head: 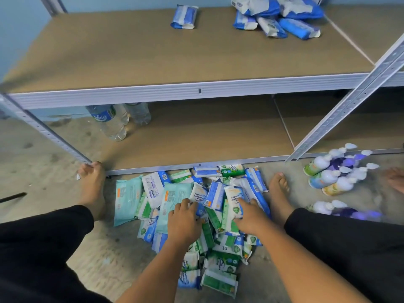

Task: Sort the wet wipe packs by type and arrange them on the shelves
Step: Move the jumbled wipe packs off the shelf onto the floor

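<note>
A heap of wet wipe packs point(218, 243) lies on the floor point(43, 162), just before the lower shelf point(196, 138). The left hand point(183, 221) rests knuckles up on a teal pack point(175, 196), fingers bent. The right hand point(251, 219) reaches among white-and-green packs. Whether either grips one cannot be told. On the upper shelf point(131, 51) lie one blue pack point(184, 16) and, far right, a blue pile point(277, 20). Pump bottles point(336, 173) cluster at the right.

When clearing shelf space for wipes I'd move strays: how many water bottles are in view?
2. Both at the left end of the lower shelf: a blue-labelled water bottle and a plain water bottle to its right. The upper shelf hides their tops and might hide more.
</note>
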### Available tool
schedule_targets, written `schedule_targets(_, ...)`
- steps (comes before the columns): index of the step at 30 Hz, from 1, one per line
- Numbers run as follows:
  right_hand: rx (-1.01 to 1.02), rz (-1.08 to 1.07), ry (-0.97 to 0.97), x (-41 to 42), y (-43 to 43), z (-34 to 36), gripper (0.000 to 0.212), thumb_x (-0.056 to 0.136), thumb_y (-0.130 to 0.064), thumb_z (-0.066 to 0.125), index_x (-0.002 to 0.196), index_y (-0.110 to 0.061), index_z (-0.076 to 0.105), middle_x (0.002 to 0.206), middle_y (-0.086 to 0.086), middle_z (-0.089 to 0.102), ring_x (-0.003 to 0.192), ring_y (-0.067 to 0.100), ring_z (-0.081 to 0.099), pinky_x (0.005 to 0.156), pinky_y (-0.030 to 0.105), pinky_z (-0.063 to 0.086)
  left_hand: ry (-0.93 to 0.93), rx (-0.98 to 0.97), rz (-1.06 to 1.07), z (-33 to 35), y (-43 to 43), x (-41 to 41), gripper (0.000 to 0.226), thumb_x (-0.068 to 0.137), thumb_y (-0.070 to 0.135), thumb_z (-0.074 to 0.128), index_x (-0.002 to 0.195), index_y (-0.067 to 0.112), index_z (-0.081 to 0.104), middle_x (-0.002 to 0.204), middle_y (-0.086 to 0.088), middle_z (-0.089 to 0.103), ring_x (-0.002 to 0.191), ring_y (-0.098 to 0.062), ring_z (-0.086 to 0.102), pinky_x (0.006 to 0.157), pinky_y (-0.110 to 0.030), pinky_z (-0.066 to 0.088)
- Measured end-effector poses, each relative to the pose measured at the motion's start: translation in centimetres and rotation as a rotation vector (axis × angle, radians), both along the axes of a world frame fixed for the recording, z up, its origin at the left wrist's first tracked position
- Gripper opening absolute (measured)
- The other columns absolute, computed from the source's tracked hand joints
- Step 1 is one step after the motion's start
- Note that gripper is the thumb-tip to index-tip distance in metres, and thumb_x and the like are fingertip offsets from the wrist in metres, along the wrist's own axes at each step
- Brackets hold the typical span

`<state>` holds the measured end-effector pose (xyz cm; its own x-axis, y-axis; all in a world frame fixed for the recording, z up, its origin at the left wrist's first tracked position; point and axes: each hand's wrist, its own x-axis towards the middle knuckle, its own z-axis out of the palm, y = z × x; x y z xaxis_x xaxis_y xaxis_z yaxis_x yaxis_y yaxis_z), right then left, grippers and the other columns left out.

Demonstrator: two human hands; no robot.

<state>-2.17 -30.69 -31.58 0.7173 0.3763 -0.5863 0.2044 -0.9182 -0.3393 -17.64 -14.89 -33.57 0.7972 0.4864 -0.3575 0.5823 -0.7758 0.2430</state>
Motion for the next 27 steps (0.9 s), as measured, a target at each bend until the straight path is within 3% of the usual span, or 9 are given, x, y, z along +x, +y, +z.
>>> schedule_targets(2,-0.045,0.107,0.009,-0.2,-0.6,2.4,0.079,0.095,-0.043,0.059,0.16,-0.028,0.016,0.159,0.008,0.017,0.14,0.031,0.04,0.108,0.042,0.043,-0.017,-0.013,0.017,0.7,0.1,0.0,0.05,0.098,0.042,0.047,0.145,0.026,0.039,0.151,-0.002,0.036,0.135,-0.027,0.037,0.105,-0.042,0.038)
schedule_targets(6,0.019,0.049,-0.057,1.0,0.1,4.5,0.071,0.096,-0.043,0.058,0.157,-0.028,0.025,0.155,0.007,0.027,0.138,0.032,0.042,0.106,0.039,0.042,-0.062,-0.065,0.079,2.9,-0.3,0.3,0.056,0.097,0.042,0.048,0.15,0.027,0.035,0.156,-0.003,0.031,0.139,-0.027,0.032,0.108,-0.043,0.038)
schedule_targets(8,0.005,0.049,-0.135,5.5,-1.1,-1.0,0.069,0.091,-0.048,0.064,0.152,-0.037,0.033,0.143,0.002,0.04,0.134,0.036,0.043,0.103,0.042,0.039,-0.111,-0.057,0.078,4.6,-0.3,0.6,0.059,0.097,0.047,0.047,0.152,0.028,0.034,0.156,-0.002,0.031,0.14,-0.026,0.032,0.109,-0.041,0.039)
schedule_targets(10,0.153,-0.033,-0.175,9.2,-0.3,-2.0,0.068,0.083,-0.055,0.072,0.142,-0.047,0.039,0.131,-0.004,0.049,0.13,0.037,0.044,0.101,0.048,0.038,-0.19,-0.036,0.063,6.7,0.2,1.4,0.061,0.095,0.052,0.046,0.151,0.03,0.036,0.154,0.0,0.035,0.138,-0.025,0.035,0.108,-0.04,0.04)
schedule_targets(11,0.217,-0.038,-0.189,9.3,0.6,-0.2,0.06,0.085,-0.048,0.072,0.139,-0.042,0.046,0.125,-0.004,0.051,0.125,0.032,0.048,0.102,0.045,0.04,-0.237,-0.022,0.052,8.2,0.6,1.9,0.06,0.093,0.052,0.045,0.148,0.029,0.04,0.151,0.0,0.039,0.135,-0.025,0.038,0.105,-0.039,0.042)
schedule_targets(13,0.309,0.013,-0.196,6.1,2.9,10.4,0.051,0.089,-0.033,0.066,0.138,-0.029,0.055,0.126,0.001,0.054,0.118,0.025,0.056,0.1,0.035,0.047,-0.35,0.018,0.023,11.6,1.5,3.0,0.057,0.089,0.051,0.045,0.141,0.027,0.048,0.142,0.001,0.047,0.127,-0.025,0.045,0.099,-0.039,0.046)
schedule_targets(15,0.393,-0.016,-0.28,4.1,4.7,18.5,0.048,0.088,-0.033,0.063,0.136,-0.027,0.057,0.126,0.001,0.057,0.115,0.024,0.059,0.096,0.032,0.049,-0.453,0.079,-0.004,15.4,2.6,4.1,0.054,0.087,0.048,0.048,0.136,0.025,0.054,0.136,-0.001,0.053,0.121,-0.025,0.05,0.098,-0.037,0.046)
schedule_targets(19,0.475,0.016,-0.387,5.8,5.3,23.9,0.044,0.088,-0.032,0.064,0.132,-0.023,0.061,0.116,-0.001,0.059,0.106,0.019,0.059,0.092,0.029,0.048,-0.588,0.22,-0.035,22.9,5.1,6.0,0.055,0.084,0.046,0.054,0.133,0.023,0.057,0.133,-0.001,0.056,0.118,-0.028,0.053,0.096,-0.039,0.05)
schedule_targets(27,0.448,0.115,-0.562,12.3,8.5,31.1,0.048,0.093,-0.035,0.06,0.14,-0.027,0.053,0.13,-0.003,0.055,0.115,0.018,0.055,0.096,0.036,0.049,-0.73,0.289,-0.122,30.4,9.9,13.2,0.048,0.086,0.043,0.056,0.13,0.024,0.058,0.129,-0.002,0.058,0.115,-0.027,0.054,0.093,-0.041,0.05)
